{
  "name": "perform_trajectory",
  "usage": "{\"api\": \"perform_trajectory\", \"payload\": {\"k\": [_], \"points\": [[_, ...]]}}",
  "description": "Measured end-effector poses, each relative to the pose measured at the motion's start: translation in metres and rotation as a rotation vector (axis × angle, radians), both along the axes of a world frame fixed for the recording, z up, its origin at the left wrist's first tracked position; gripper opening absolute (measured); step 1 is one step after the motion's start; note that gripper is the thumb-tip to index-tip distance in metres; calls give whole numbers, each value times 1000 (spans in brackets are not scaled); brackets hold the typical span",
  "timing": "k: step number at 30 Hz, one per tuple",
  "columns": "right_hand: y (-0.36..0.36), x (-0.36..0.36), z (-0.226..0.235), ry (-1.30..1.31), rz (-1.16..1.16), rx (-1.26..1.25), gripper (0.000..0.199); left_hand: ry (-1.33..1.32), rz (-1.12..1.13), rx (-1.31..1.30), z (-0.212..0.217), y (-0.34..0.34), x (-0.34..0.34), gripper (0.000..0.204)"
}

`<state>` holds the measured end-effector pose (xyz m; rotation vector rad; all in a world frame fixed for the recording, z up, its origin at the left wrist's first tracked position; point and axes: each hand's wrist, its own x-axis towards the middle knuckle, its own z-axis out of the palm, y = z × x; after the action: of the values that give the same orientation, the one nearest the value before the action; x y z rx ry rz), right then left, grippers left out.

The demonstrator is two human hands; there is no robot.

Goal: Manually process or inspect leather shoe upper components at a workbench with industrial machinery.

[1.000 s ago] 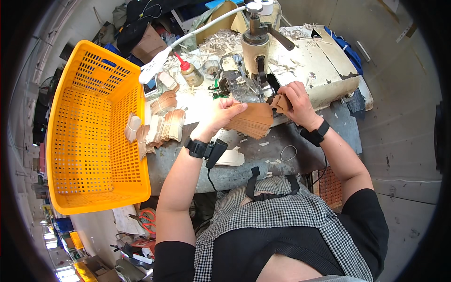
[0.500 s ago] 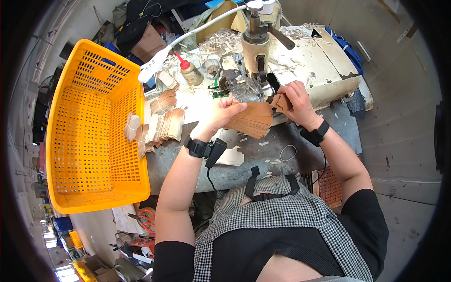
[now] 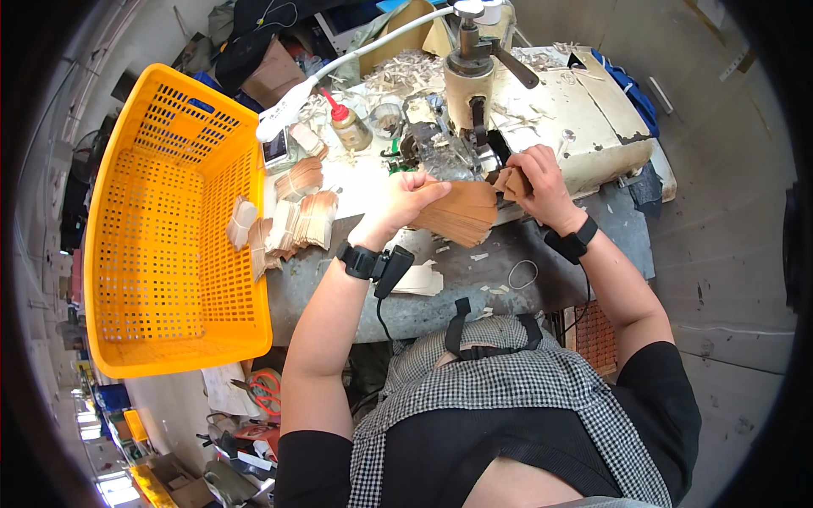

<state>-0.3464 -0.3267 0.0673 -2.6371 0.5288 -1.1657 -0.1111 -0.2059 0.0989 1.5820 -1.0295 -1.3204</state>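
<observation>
Since a second ago, nothing shifted: left hand (image 3: 405, 196) fingers curled, pinching fanned stack of tan card pieces (image 3: 457, 213); right hand (image 3: 535, 178) pinches one tan piece (image 3: 511, 182) beside cream press machine (image 3: 542, 110). Feeding apparently continues.

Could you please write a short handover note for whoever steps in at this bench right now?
Left hand: holds a fanned stack of brown card pieces on the bench edge.
Right hand: pinches a single brown card piece at the base of the cream press machine.
Done: several bundles of card pieces lie on the bench at the left, next to the orange basket; one small bundle leans at the basket's wall.
Left: the whole stack in the left hand. Paper offcuts litter the bench around the machine.
</observation>
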Motion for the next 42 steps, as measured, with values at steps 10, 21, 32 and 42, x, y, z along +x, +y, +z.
{"api": "perform_trajectory", "payload": {"k": [10, 21, 32, 42], "points": [[1, 0, 2, 4, 2, -12, 38, -25, -17, 23, 3, 1, 1, 21], [1, 0, 2, -13, 6, -8, 36, -57, -7, 23, 3, 0, -1, 22], [0, 0, 0, -16, 3, -10, 36, -12, -6, 9, -4, -1, 2, 22], [0, 0, 0, -13, 0, -11, 35, -33, -34, 24, -1, -1, 3, 20]]}}
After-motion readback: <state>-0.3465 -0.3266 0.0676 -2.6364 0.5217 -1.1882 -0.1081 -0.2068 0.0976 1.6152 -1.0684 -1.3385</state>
